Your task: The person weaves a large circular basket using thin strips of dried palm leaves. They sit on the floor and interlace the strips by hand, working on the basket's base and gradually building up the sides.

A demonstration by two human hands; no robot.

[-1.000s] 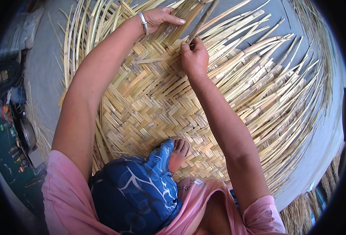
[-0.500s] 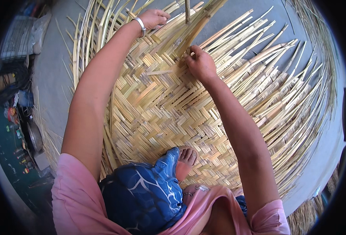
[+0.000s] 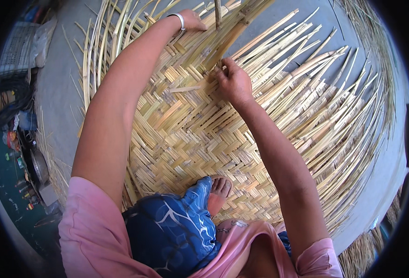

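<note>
1. Two bare hands work at the far edge of a big woven mat (image 3: 190,139) of pale bamboo strips, seen from the head camera looking straight down.
2. Left hand (image 3: 193,21) lies far out at the top of the mat, a silver bangle (image 3: 180,19) on its wrist. It presses down on the strips with the fingers stretched forward; whether it grips any strip I cannot tell.
3. Right hand (image 3: 233,82) sits nearer the person, about the middle of the mat's far edge. Its fingers are curled and bunched, the tips pinching at the end of a strip just where the weave stops.
4. Between the two hands a broad flat strip (image 3: 227,41) runs slantwise up to the top, and a thin dark stick (image 3: 218,13) stands close to the left hand.
5. Loose strip ends (image 3: 324,92) fan out unwoven to the right and upward from the woven part, spread over the grey floor (image 3: 61,106).
6. Nearer the person the weave is tight, in a zigzag pattern. A bare foot (image 3: 219,191) rests on it, coming out from under blue patterned cloth (image 3: 172,227) and a pink shirt (image 3: 98,222).
7. At the left rim, off the mat, a metal pan (image 3: 38,167) and small clutter lie on darker ground.
</note>
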